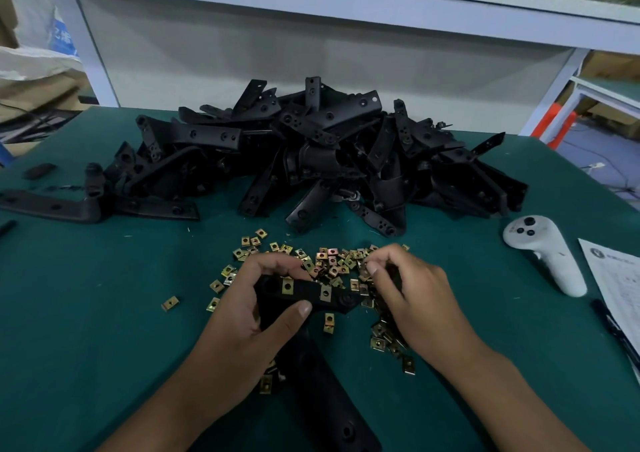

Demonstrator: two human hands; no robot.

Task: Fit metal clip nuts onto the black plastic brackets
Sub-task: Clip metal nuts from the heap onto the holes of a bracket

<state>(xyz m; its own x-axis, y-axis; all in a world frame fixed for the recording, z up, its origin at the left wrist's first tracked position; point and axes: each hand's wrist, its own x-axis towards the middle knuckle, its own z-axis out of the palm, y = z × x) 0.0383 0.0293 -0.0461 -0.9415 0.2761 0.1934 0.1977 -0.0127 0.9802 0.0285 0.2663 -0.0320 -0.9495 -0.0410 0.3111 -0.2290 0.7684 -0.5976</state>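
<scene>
The print on the paper sheet (620,278) at my right is too blurred to read. My left hand (242,316) grips a black plastic bracket (311,294), its matte upper arm lying left to right and its long leg running toward me. Two brassy, square clip nuts (287,285) sit on that arm. My right hand (412,296) pinches in the loose nut pile (332,261) on the green mat (104,313); what it holds I cannot tell. The bracket heap (311,154) lies beyond.
</scene>
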